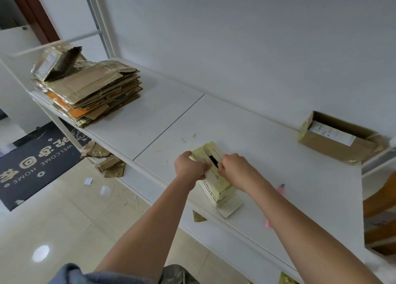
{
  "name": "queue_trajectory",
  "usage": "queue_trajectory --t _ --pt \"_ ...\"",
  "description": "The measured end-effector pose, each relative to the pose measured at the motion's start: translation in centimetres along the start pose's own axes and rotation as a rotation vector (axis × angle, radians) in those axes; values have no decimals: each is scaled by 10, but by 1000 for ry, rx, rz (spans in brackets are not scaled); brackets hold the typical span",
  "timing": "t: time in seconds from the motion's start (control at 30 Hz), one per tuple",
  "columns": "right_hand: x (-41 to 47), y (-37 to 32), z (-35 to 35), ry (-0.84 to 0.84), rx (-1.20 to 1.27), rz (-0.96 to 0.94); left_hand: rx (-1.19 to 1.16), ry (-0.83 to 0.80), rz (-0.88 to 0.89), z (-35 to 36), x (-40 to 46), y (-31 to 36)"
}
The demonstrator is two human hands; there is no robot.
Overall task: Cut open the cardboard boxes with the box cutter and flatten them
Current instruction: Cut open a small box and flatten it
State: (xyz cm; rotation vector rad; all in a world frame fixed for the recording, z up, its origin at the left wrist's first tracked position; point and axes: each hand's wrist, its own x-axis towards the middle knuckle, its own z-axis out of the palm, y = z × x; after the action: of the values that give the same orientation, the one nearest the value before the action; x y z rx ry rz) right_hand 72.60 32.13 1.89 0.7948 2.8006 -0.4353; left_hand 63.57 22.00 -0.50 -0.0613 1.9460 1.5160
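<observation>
A small pale yellow box (216,185) with black print stands on the white table (278,155) near its front edge. My left hand (188,166) grips the box's left top flap. My right hand (235,168) grips the right top flap. A dark slit shows between the two flaps. The pink box cutter (281,190) lies on the table to the right, partly hidden behind my right forearm; neither hand touches it. A brown cardboard box (334,140) with a white label lies open on its side at the far right.
A stack of flattened cardboard (90,86) sits at the table's far left end. Cardboard scraps (105,159) lie on the floor under the table edge, beside a black doormat (36,163). A wooden chair (381,211) stands at the right.
</observation>
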Motion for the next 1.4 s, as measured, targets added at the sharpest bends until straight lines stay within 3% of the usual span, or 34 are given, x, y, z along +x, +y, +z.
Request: queue_trajectory --t 0.23,0.37,0.5,0.57,0.63,0.7,0.9,1.17,1.23,1.4 --pt "5 11 -7 -68 101 18 9 -7 -13 -2 1 1" --pt "8 41 -13 34 375 -38 6 -10 -21 -5 2 -1" --pt "2 60 0 120 656 23 46 -22 3 -1 6 -1" --pt "0 60 12 263 762 36 101 -13 53 2 5 -1" --pt "-1 56 23 488 708 0 146 -3 107 3 5 -1" --pt "-6 51 35 583 690 -28 155 -11 112 2 5 -2" --pt "-17 54 45 366 1160 87 181 -25 108 5 3 -5" --pt "-27 50 52 332 1181 92 442 -5 131 24 -1 1" --pt "-27 52 52 338 1162 88 338 -65 79 20 -1 5" --pt "-28 62 49 326 1122 136 -206 -364 -51 -21 1 6"
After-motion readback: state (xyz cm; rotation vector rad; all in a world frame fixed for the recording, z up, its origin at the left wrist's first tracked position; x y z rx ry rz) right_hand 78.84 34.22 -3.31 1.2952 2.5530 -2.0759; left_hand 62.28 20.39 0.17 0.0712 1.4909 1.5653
